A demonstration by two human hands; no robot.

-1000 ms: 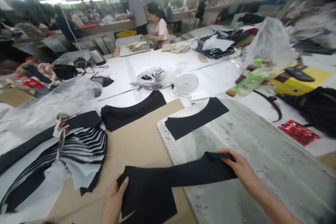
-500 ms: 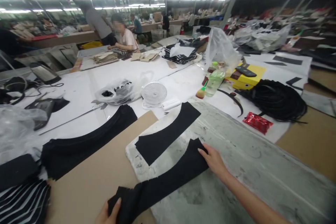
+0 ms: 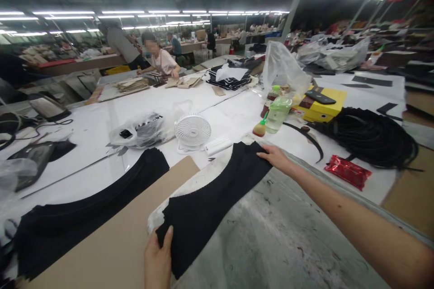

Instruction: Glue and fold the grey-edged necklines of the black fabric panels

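A curved black fabric piece (image 3: 213, 205) stretches between my two hands, over the stained grey-green board (image 3: 271, 235). My left hand (image 3: 159, 248) is closed on its near-left end, thumb on top. At the far-right corner my right hand (image 3: 274, 157) pinches the cloth between thumb and fingers. The held piece lies along or over another black piece, whose own outline I cannot clearly make out. To the left, a stack of similar curved black pieces (image 3: 88, 207) rests beside a tan cardboard sheet (image 3: 111, 230).
Beyond the board stand a white fan (image 3: 192, 131), a plastic bag (image 3: 145, 131), a glue bottle (image 3: 260, 127) and a green-tinted cup (image 3: 278, 113). Farther right are a yellow box (image 3: 320, 104), a red packet (image 3: 348, 171) and coiled black strips (image 3: 373, 137). A co-worker (image 3: 162, 61) sits across the table.
Both hands have carried the held fabric piece away from me, from the near part of the board onto the piece lying farther up. The view has shifted slightly.
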